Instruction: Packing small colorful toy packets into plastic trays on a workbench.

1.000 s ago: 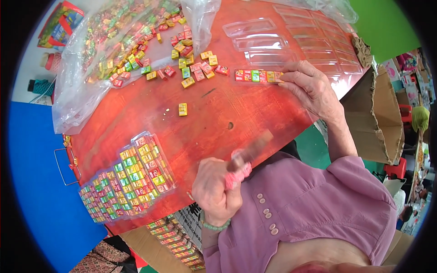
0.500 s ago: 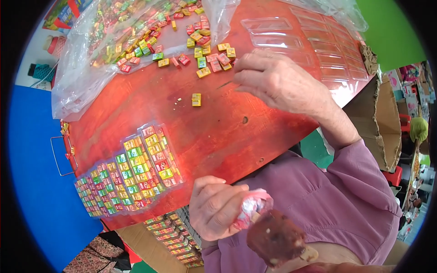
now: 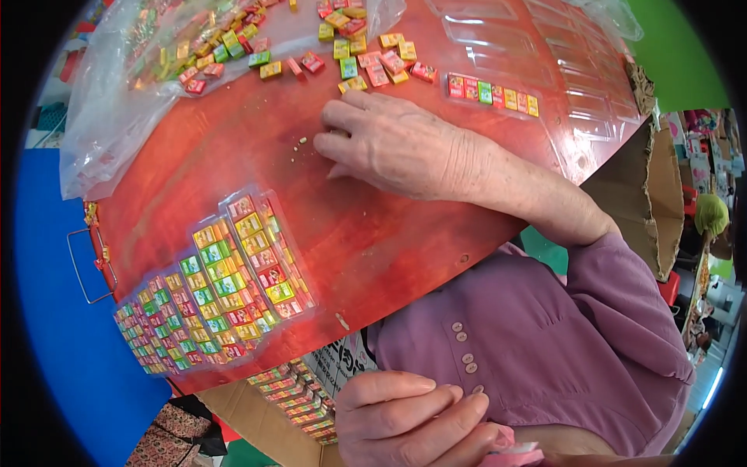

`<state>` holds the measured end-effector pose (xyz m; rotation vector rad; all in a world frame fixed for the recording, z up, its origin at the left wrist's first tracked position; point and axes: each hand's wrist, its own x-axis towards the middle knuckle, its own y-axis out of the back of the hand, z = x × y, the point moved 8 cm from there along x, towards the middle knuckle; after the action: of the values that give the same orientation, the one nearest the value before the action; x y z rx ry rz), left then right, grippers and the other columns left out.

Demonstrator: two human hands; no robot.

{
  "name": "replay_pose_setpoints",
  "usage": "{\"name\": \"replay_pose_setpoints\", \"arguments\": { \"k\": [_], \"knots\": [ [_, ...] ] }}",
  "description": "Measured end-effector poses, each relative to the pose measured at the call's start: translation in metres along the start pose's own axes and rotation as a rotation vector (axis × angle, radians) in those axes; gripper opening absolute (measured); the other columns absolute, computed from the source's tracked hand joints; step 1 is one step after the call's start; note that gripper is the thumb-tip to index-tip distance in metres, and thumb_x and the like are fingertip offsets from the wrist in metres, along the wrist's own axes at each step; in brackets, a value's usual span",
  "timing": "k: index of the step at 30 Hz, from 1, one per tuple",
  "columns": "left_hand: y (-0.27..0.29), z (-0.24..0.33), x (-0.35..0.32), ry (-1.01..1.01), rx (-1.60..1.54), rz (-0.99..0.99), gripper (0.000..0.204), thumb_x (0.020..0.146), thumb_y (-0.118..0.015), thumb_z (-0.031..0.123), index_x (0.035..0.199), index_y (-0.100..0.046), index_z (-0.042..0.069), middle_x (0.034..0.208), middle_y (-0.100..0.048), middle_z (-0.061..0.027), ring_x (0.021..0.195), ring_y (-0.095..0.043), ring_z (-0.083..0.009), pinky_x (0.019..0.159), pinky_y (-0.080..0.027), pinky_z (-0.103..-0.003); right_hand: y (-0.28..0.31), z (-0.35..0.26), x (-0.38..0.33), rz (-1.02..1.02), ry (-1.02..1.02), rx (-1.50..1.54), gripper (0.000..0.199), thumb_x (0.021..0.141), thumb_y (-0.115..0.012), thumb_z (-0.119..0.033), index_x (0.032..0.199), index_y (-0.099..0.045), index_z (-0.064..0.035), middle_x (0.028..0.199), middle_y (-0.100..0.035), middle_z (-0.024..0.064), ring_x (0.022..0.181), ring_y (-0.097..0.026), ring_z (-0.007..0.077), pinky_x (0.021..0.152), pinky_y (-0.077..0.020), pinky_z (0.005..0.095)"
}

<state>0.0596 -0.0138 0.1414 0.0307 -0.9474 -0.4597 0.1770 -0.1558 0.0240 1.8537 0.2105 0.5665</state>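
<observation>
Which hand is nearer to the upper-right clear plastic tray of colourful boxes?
Right: the right hand is below-left of the tray; the left hand is far below it, by the purple buttoned shirt.

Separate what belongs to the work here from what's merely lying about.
Belongs to the work:
loose small boxes
packed rows of boxes
clear plastic trays
clear bag

Apparently extra:
pink wrapper, held in left hand
patterned fabric
pale crumbs

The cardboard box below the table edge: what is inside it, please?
Rows of small colourful packs show inside the cardboard box. The red table and left hand cover part of it; its bottom cannot be seen.
</observation>
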Motion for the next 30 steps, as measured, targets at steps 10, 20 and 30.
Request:
{"name": "replay_pose_setpoints", "arguments": {
  "k": [10, 20, 30],
  "knots": [
    [-0.008, -0.007, 0.002, 0.013, 0.08, -0.129, 0.017, 0.089, -0.073, 0.033, 0.088, -0.069, 0.017, 0.089, -0.071, 0.0041, 0.073, -0.061, -0.0108, 0.072, -0.046, -0.029, 0.035, 0.013, -0.023, 0.048, -0.088, 0.021, 0.016, 0.089, -0.067, -0.012, 0.099, -0.06, -0.0029, 0.102, -0.057, 0.0128, 0.094, -0.061, 0.0328, 0.078, -0.0524, 0.0415],
    [-0.008, -0.025, 0.0, -0.046, 0.09, -0.07, 0.019, 0.093, -0.068, 0.037, 0.094, -0.067, 0.018, 0.094, -0.07, 0.004, 0.079, -0.062, -0.0101, 0.082, -0.046, -0.032, 0.089, 0.096, -0.034, -0.057, -0.365, 0.0, 0.018, 0.094, -0.062, -0.016, 0.097, -0.061, 0.0018, 0.097, -0.055, 0.02, 0.09, -0.06, 0.0381, 0.078, -0.048, 0.0447],
    [-0.011, -0.029, 0.0, -0.065, 0.097, -0.054, 0.018, 0.092, -0.069, 0.034, 0.094, -0.068, 0.016, 0.091, -0.07, 0.0034, 0.076, -0.062, -0.011, 0.079, -0.047, -0.032, 0.068, 0.106, -0.022, -0.219, -0.337, -0.053, 0.02, 0.092, -0.057, -0.012, 0.102, -0.059, 0.0046, 0.097, -0.062, 0.023, 0.094, -0.062, 0.0409, 0.083, -0.0499, 0.0468]
  ]
}}
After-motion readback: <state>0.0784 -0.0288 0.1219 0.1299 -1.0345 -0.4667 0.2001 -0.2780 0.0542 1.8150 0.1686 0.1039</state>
